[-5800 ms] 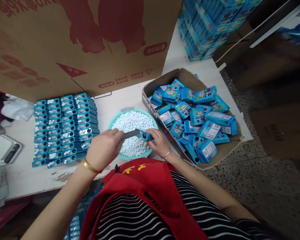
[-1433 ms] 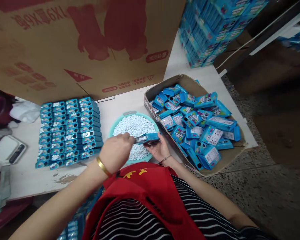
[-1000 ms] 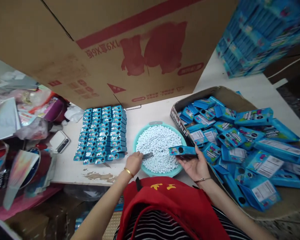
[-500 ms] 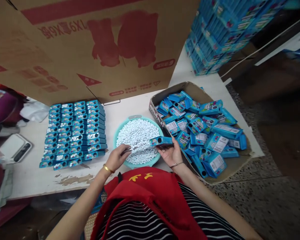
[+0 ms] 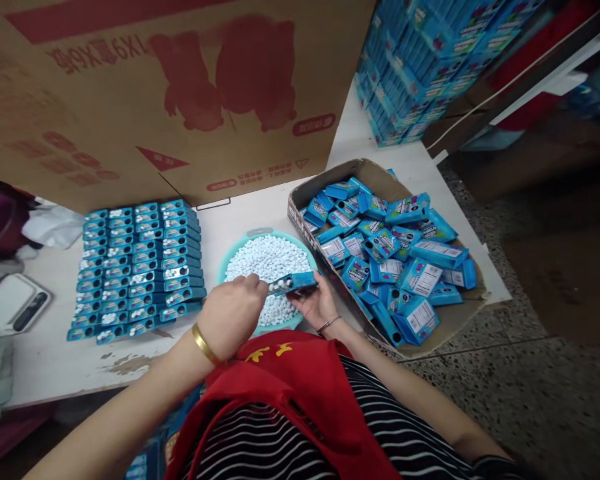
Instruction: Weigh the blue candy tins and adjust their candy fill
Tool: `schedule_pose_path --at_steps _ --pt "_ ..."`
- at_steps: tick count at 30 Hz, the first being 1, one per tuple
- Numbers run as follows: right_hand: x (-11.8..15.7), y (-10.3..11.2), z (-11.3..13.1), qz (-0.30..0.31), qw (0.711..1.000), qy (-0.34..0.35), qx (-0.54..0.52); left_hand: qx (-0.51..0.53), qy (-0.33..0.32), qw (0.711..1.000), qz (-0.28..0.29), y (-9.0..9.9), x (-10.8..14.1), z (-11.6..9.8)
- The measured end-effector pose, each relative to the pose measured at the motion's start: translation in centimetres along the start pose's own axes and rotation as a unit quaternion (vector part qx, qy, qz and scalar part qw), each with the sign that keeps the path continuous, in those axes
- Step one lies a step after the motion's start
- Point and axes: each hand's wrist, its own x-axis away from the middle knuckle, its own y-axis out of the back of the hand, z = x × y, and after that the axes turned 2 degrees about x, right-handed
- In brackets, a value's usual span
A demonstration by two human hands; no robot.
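My right hand (image 5: 316, 305) grips a small blue candy box (image 5: 304, 279) by its right end, above a light-teal basin (image 5: 222, 270) of white candy pieces (image 5: 260, 257). Its fingers are wrapped round the box's edge and underside. My left hand (image 5: 237, 303), with a gold bangle at the wrist, is closed at the box's left end, back of the hand upward. A narrow scoop (image 5: 279, 286) carrying a few white pieces extends from its fingers against the box; most of the scoop is hidden by the hand.
Rows of blue boxes (image 5: 140, 267) with white pieces at their holes stand left. A cardboard tray (image 5: 296, 208) heaped with blue boxes lies right. A large carton (image 5: 180, 100) rises behind, stacked blue packs (image 5: 415, 73) at back right. A white scale (image 5: 17, 303) sits far left.
My left hand has moved right and turned over, bringing the scoop from above the candies up against the box. The box stays in my right hand. The whole view has shifted slightly.
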Motion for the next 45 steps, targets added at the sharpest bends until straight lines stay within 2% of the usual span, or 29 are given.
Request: schedule_pose_path --at_steps 3,5,7,9,11,13,15,17,19,22,24,27,30,34,38,42,45 --pt "-0.2 0.0 0.2 -0.003 1.0 -0.006 -0.002 -0.015 -0.013 1.0 -0.01 0.6 0.5 0.0" --pt "-0.2 0.1 0.6 -0.007 1.0 -0.007 -0.004 0.006 0.01 0.999 -0.037 -0.8 0.7 1.6" --pt "-0.3 0.3 1.2 -0.013 1.0 -0.004 -0.007 0.05 0.062 0.995 -0.059 -3.9 0.7 4.0" --pt "-0.3 0.6 1.8 -0.024 1.0 0.003 -0.015 0.109 0.112 0.987 -0.042 -8.2 0.3 6.1" --pt "-0.2 1.0 2.3 -0.038 0.999 0.01 -0.02 0.161 0.129 0.978 -0.028 -12.8 -0.8 6.9" --pt "-0.2 1.2 2.7 -0.048 0.999 0.017 -0.019 0.189 0.116 0.975 -0.031 -16.8 -2.5 6.2" --pt "-0.1 1.4 2.9 -0.052 0.998 0.025 -0.013 0.221 0.102 0.969 -0.048 -19.6 -4.6 4.5" --pt "0.1 1.5 3.0 -0.056 0.998 0.033 -0.01 0.251 0.092 0.961 -0.07 -21.2 -6.4 2.9" --pt "0.3 1.7 3.1 -0.06 0.997 0.039 -0.013 0.282 0.08 0.952 -0.092 -21.8 -7.0 2.2" --pt "0.5 2.0 3.0 -0.066 0.997 0.042 -0.017 0.327 0.047 0.937 -0.115 -21.2 -5.9 3.2" --pt "0.5 2.2 2.9 -0.07 0.997 0.042 -0.017 0.351 0.021 0.927 -0.13 -19.7 -4.3 4.5" --pt "0.3 2.1 2.6 -0.068 0.997 0.035 -0.015 0.37 -0.012 0.917 -0.149 -16.3 -2.1 5.9" --pt "0.1 1.5 2.1 -0.049 0.998 0.024 -0.011 0.358 -0.056 0.918 -0.16 -12.4 -0.9 6.1" --pt "0.0 0.6 1.3 -0.02 1.0 0.014 -0.005 0.255 -0.094 0.954 -0.124 -7.7 -0.9 5.0" --pt "0.1 0.2 0.6 -0.009 1.0 0.006 0.0 0.11 -0.047 0.992 -0.043 -4.0 -1.1 3.0" --pt "0.0 0.2 0.4 -0.005 1.0 -0.001 0.003 0.028 -0.024 0.999 -0.019 -0.9 -1.0 0.8" --pt "-0.1 0.1 0.5 -0.002 1.0 -0.003 0.005 0.017 -0.03 0.999 -0.002 0.3 -0.8 -0.2"
